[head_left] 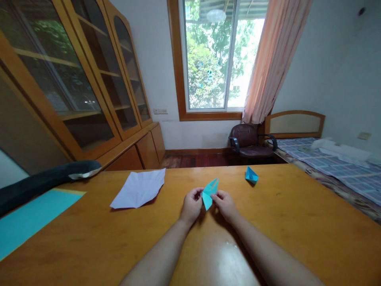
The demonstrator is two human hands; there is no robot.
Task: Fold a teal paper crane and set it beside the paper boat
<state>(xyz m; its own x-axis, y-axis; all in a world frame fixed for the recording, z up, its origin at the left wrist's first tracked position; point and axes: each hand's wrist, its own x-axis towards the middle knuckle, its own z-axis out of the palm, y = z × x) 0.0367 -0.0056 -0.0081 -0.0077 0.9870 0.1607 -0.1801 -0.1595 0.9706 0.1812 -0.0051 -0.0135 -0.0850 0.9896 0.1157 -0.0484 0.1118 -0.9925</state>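
Between my two hands, just above the wooden table, is a folded piece of turquoise paper with pointed ends and a slit near its top. My left hand pinches its left edge between thumb and fingers. On the opposite side, my right hand grips the paper with the thumb on its face. Fingers behind the paper are partly hidden. A small blue folded paper piece stands on the table beyond my right hand. Left of my hands lies a creased white sheet.
A stack of turquoise paper lies at the left, with a dark, long object behind it. Past the table's far edge are a brown armchair, a bed and a glass-door cabinet.
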